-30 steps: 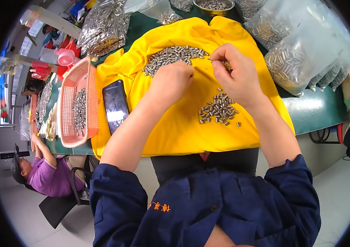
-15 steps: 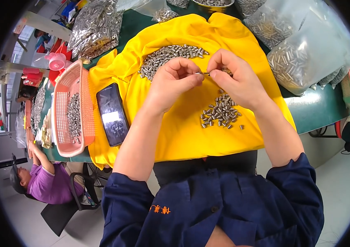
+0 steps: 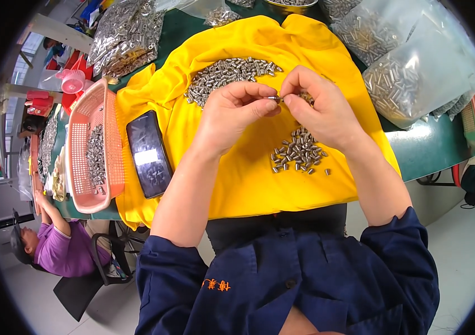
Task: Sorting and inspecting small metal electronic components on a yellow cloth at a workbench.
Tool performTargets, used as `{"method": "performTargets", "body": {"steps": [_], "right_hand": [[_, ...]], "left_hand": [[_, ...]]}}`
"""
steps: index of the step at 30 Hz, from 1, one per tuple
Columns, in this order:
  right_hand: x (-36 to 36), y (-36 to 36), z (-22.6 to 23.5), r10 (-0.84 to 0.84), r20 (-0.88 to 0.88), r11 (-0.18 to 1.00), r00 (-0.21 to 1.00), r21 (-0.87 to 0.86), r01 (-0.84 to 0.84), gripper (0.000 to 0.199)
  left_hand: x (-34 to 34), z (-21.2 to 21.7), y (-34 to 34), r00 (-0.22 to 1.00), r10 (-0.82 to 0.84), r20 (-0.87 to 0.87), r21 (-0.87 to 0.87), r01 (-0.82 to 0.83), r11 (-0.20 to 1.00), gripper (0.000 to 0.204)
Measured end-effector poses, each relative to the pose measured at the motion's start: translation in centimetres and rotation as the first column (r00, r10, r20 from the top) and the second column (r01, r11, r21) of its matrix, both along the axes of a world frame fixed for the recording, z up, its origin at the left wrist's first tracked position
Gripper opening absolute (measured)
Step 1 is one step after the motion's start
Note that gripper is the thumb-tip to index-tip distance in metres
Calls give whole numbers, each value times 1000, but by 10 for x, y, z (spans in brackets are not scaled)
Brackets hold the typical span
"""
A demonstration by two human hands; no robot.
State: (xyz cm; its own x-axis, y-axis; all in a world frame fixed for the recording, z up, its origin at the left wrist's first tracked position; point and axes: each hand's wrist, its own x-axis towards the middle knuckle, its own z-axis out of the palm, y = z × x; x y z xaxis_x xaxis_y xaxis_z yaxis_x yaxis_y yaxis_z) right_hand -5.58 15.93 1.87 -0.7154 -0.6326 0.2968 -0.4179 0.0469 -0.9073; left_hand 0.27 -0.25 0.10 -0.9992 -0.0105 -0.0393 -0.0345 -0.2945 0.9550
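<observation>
Small metal pin pinched between both hands above a yellow cloth

The metal pin (image 3: 273, 99) is held with its long axis lying 9-to-3, gripped at one end by the closed fingertips of the left hand (image 3: 232, 114) and at the other by those of the right hand (image 3: 318, 109), both equally near. A small pile of pins (image 3: 299, 153) lies at 6 o'clock below the hands, a larger heap (image 3: 226, 75) at 11. The yellow cloth (image 3: 248, 184) covers the green surface (image 3: 433, 153); a phone (image 3: 149, 153) and pink basket (image 3: 89, 148) lie at 9.

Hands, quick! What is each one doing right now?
Left hand: fingers pinched shut on one end of a small metal pin.
Right hand: fingertips pinched on the pin's other end.
</observation>
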Motion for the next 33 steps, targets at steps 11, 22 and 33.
{"method": "performTargets", "body": {"steps": [11,22,33], "right_hand": [[9,-4,-1,-91,-314,976,945,161,147,5],[-1,-1,0,-125,-38,992,991,-28,124,5],[-1,-1,0,-29,46,997,999,-64,32,5]], "left_hand": [[-1,0,6,987,101,-125,-363,-140,921,10],[-5,-3,2,976,55,-212,-660,-184,729,15],[0,-2,0,998,50,27,153,-53,987,13]]}}
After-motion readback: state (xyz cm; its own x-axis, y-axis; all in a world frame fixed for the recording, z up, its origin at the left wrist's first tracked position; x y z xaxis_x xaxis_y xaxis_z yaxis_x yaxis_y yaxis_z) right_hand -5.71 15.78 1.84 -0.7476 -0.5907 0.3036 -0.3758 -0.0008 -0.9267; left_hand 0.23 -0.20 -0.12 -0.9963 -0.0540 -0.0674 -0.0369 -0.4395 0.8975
